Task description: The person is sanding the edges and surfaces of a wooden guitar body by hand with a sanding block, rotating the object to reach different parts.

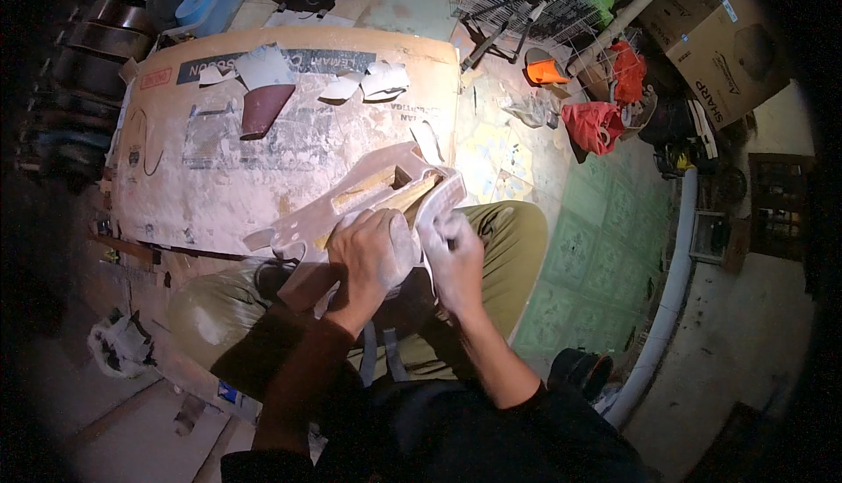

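Both my hands press a dusty, carved wooden body (314, 211) over my olive trousers (510, 242): right hand (458, 259) clamped on its edge, left hand (373, 248) curled, grip hidden. Beyond, dust-whitened cardboard (206, 207) bears paper scraps (384, 82) and a maroon piece (266, 110); green tiles (596, 264) and a pale pipe (662, 325) lie rightward.

Makeshift workshop with dust-coated cardboard (219, 189)

— Here's the cardboard sheet (175, 145), pale dust (303, 145) across it!
— And toward the far edge, a maroon piece (265, 112), pale scrap (266, 65) against it!
— White scraps (384, 81) too, nearer the far right corner!
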The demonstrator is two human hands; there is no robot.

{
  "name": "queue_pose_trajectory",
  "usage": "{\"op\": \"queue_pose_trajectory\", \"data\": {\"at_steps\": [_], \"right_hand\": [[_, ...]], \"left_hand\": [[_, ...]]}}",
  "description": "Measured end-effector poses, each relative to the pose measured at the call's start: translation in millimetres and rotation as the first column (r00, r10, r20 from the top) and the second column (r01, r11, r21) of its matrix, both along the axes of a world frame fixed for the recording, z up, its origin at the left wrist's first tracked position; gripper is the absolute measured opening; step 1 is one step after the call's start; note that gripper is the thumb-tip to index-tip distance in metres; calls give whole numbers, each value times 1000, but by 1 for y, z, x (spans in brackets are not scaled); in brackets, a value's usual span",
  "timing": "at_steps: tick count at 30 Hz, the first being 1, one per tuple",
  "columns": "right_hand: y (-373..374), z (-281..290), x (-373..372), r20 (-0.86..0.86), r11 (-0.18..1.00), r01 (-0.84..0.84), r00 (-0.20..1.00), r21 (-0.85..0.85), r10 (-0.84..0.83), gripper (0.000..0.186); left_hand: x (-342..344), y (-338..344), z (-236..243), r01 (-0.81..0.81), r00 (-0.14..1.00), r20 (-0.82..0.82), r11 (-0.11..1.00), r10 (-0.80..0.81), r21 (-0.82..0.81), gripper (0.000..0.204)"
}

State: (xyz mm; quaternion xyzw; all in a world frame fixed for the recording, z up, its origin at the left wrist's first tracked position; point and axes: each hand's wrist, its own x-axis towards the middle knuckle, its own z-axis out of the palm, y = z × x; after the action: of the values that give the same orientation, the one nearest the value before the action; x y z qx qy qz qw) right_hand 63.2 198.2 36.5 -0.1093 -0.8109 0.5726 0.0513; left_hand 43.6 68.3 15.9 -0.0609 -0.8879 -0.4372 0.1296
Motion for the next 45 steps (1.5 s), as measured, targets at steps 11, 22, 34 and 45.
{"op": "queue_pose_trajectory", "data": {"at_steps": [11, 22, 34, 45], "right_hand": [[-1, -7, -18, -82, 999, 15, 996, -47, -19, 25], [-7, 1, -19, -14, 999, 23, 1000, 41, -23, 22], [1, -14, -17, -226, 991, 32, 974, 127, -2, 26], [-6, -25, -28, -210, 971, 154, 971, 181, -115, 31]], "left_hand": [[-8, 0, 4, -48, 998, -45, 999, 49, 22, 19], [-5, -5, 9, -4, 998, 61, 999, 6, -43, 8], [-8, -4, 14, -7, 1000, 19, 997, 9, -81, 9], [-7, -5, 1, -37, 999, 13, 994, 39, -102, 11]]}}
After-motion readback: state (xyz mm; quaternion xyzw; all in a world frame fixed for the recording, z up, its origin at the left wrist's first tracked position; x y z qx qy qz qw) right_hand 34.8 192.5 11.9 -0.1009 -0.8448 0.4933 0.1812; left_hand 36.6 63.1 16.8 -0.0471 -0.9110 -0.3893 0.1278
